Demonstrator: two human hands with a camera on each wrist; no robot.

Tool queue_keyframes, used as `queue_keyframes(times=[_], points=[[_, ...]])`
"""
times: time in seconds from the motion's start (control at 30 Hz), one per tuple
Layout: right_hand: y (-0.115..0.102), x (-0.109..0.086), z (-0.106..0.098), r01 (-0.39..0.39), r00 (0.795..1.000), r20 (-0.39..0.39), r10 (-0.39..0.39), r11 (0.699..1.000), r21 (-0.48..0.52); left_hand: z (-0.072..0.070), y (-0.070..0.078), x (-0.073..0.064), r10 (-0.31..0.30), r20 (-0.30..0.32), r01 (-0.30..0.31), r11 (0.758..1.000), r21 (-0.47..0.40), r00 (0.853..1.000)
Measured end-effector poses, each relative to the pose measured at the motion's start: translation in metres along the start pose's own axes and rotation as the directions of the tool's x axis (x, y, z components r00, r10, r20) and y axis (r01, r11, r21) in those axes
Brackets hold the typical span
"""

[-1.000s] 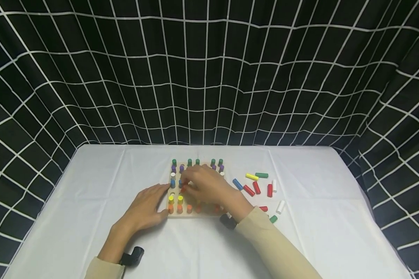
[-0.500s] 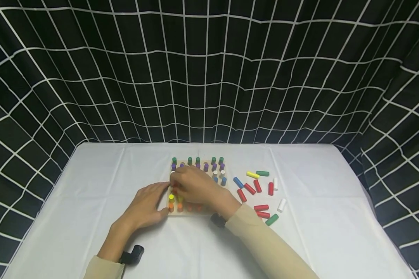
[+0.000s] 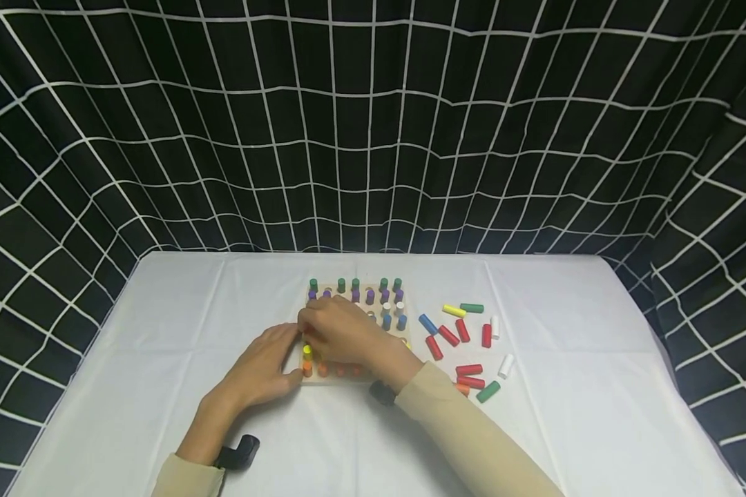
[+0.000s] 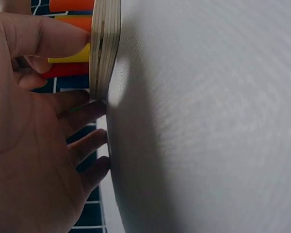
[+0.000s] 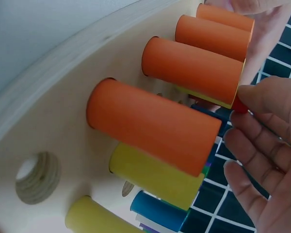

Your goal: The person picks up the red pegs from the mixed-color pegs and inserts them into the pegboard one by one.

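A wooden pegboard carries rows of coloured pegs standing upright. At its left side my right hand pinches a red peg between thumb and fingertip. That peg stands in the board beside a yellow peg, as the left wrist view shows. My left hand rests against the board's left edge, fingers extended, thumb near the front corner. Orange pegs line the front row. My right hand hides much of the board's middle in the head view.
Loose pegs lie on the white cloth right of the board: several red pegs, a blue peg, a yellow peg, green pegs, white pegs and an orange peg. A black grid curtain surrounds the table.
My right hand has moved left across the board with the red peg, to the leftmost column. It has barely moved in the last half second. My left hand stays at the edge.
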State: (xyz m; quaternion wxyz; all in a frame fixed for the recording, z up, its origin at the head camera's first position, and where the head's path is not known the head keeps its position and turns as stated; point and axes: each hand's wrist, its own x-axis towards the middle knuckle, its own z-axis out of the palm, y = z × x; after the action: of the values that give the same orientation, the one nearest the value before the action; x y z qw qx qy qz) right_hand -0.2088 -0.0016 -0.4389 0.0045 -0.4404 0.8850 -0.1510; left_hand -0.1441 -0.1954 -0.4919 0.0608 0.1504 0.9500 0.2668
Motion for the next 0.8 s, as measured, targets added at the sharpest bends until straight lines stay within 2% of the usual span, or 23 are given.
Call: queue_keyframes(times=[0.13, 0.33, 0.8], points=[[-0.0003, -0.0014, 0.0013, -0.003, 1.000, -0.013, 0.003, 1.000, -0.025, 0.0011, 0.0005, -0.0014, 0.012, -0.007, -0.012, 1.000, 0.007, 1.000], [0.0002, -0.0052, -0.0026, -0.062, 0.998, -0.026, 0.061, 0.997, -0.051, 0.0001, 0.0035, 0.0008, 0.029, -0.012, -0.028, 0.999, 0.016, 1.000], [-0.0030, -0.0065, -0.0013, -0.059, 0.997, -0.042, 0.057, 0.998, -0.038, 0.0005, 0.0037, 0.0023, 0.010, 0.002, -0.011, 0.999, 0.038, 1.000]])
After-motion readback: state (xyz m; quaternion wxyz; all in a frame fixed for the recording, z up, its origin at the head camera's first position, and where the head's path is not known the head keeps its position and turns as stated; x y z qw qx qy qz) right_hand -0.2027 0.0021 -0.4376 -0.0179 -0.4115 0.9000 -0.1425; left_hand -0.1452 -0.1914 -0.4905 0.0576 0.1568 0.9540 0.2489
